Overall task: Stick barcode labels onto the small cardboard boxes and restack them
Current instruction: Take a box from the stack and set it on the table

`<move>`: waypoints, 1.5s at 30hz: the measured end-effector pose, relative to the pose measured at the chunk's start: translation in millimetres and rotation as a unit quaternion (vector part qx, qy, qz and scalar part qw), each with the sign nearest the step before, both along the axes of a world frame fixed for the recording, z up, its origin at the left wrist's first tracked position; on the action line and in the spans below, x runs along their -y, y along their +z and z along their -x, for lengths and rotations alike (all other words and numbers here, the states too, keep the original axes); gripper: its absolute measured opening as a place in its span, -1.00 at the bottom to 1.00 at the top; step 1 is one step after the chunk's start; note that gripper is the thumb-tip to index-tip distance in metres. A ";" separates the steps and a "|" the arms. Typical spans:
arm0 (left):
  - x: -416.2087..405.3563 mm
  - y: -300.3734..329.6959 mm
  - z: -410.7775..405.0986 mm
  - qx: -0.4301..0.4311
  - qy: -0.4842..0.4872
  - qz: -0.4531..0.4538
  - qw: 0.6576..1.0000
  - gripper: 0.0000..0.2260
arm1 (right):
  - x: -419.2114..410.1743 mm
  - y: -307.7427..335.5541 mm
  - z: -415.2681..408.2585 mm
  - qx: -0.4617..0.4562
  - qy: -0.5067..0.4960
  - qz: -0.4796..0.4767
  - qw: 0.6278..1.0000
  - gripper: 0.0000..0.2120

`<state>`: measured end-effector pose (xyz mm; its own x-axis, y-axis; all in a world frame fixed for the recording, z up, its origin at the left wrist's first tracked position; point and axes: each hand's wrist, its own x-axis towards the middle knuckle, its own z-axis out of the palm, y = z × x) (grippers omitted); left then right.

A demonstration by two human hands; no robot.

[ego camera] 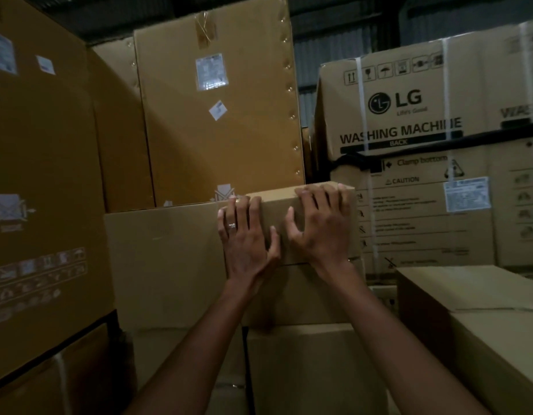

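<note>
A: Two hands lie flat against the near face of a small plain brown cardboard box [277,217]. How do they grip it?

B: Neither closes round it. The left hand [247,235], with a ring on one finger, presses with straight fingers spread, the tips reaching the top edge. The right hand [322,223] also presses with fingers spread, its fingertips hooked just over the top edge, the thumb splayed toward the left hand.

A: Where does this box sit?

B: On top of a second small brown cardboard box [304,295], which rests on a wider plain carton [313,369] below. No barcode label can be made out on the face under the hands.

A: And around it?

B: Touching its left side, a larger plain brown carton [166,259]. Behind stands a tall brown carton with a white label [217,115]. To the right, behind, a printed "LG WASHING MACHINE" carton [409,115]. Near right, a low plain brown carton [483,310]. Far left, a tall brown carton with handling symbols [40,175].
</note>
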<state>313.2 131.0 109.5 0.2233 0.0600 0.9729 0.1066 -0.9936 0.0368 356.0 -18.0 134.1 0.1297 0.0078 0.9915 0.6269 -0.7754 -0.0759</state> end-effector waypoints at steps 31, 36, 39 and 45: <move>48.8 37.4 160.9 -0.050 -0.004 -0.084 0.995 -0.28 | 56.0 -210.9 199.8 -0.112 -0.042 0.095 0.988 -0.25; 50.4 -12.7 171.7 -0.047 0.006 -0.069 0.997 -0.27 | 70.5 -224.8 191.3 -0.182 -0.012 0.050 0.982 -0.04; 62.4 -30.6 181.8 -0.042 0.015 -0.072 0.996 -0.25 | 65.1 -235.5 192.1 -0.232 0.023 -0.027 0.972 -0.07; 80.6 -71.2 204.7 -0.012 0.003 -0.070 0.997 -0.26 | 65.3 -218.3 235.4 -0.193 0.132 -0.138 0.962 -0.11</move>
